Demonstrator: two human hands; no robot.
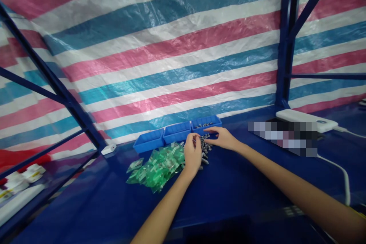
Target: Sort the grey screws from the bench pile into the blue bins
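Observation:
My left hand (pixel 193 153) is over the near side of a pile of small metal parts that look like screws (pixel 206 145). Its thumb and fingers are pinched together, and whatever is between them is too small to make out. Across the pile, my right hand (pixel 224 138) has its thumb and forefinger apart, with the fingertips at the metal pieces. Left of my left hand lies a heap of small clear-and-green plastic bags (pixel 160 166), partly covered by that hand.
Behind the hands stand three blue bins: a left bin (pixel 149 141), a middle bin (pixel 177 133) and a right bin (pixel 210 121) holding small metal pieces. A white power bank (pixel 305 119) and a blurred-out flat device (pixel 286 139) with a cable lie right. Blue posts (pixel 284 45) frame the table.

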